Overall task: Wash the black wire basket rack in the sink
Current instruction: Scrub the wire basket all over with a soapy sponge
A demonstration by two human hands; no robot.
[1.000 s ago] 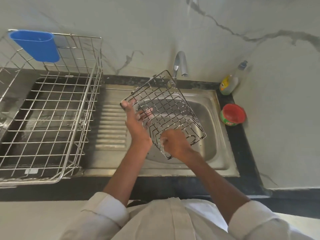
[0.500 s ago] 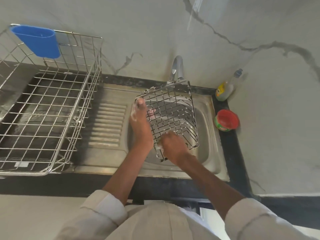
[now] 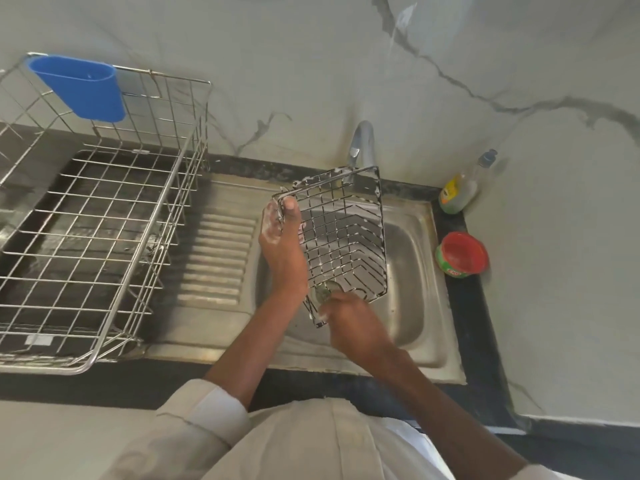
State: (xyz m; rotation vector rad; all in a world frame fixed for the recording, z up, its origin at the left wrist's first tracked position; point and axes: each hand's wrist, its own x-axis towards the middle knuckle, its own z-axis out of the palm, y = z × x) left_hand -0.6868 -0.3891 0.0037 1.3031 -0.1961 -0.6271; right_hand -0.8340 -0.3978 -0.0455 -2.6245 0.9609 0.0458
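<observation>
Over the steel sink basin, the left hand, soapy, curls its fingers round the far left rim of the black wire basket rack, held tilted below the curved tap. At the rack's near corner the right hand presses a greenish scrubber; its fingers are hidden, so their grip cannot be told.

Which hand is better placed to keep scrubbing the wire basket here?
Right. The right hand holds a scrubber at the black wire basket rack's lower corner; the left hand grips its upper rim, steadying it.
</observation>
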